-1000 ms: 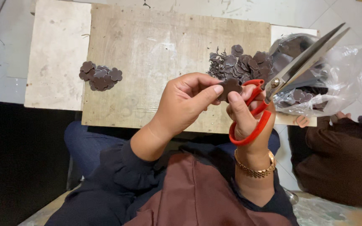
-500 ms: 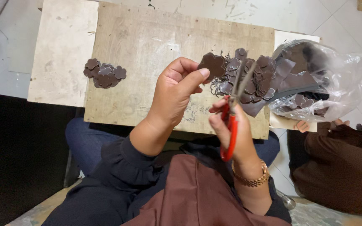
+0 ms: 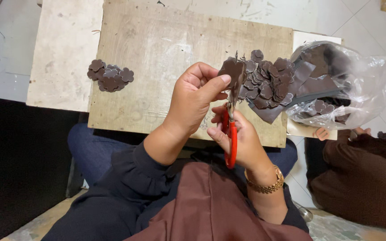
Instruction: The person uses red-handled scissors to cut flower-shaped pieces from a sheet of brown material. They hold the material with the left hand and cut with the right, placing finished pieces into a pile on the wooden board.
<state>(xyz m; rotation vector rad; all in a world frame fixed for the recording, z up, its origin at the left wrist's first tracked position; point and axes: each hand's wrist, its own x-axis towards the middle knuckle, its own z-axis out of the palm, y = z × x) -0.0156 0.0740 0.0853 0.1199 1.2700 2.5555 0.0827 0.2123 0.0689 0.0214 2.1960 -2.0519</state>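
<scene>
Brown leather-like pieces are what your hands are busy with, and the scene has shifted in the last second. Your wooden board [image 3: 157, 49] fills the upper middle of the frame. At its right edge a clear plastic bag [image 3: 371, 80] spills dark sheets, and beside it sits the big heap of flower-shaped cutouts [image 3: 269, 82]. A smaller pile of cutouts [image 3: 109, 76] lies near the board's upper left edge, well apart from your hands.

A second ago your red-handled scissors [image 3: 231, 134] were gaping wide, blades pointing up to the right over the bag. Now they stand nearly upright in the centre of the frame, blades drawn together on the piece. Your right hand [image 3: 242, 143] is clenched through the red loops. Your left hand [image 3: 193, 100] has moved up with it, thumb and fingers pinching the single brown piece [image 3: 229, 71] just above the blades, in front of the big heap.

To judge by that, you have gone from an opened blade to a closing snip, and the piece has been turned for trimming its edge.

At lower right another person's sleeve [image 3: 358, 178] shows.
</scene>
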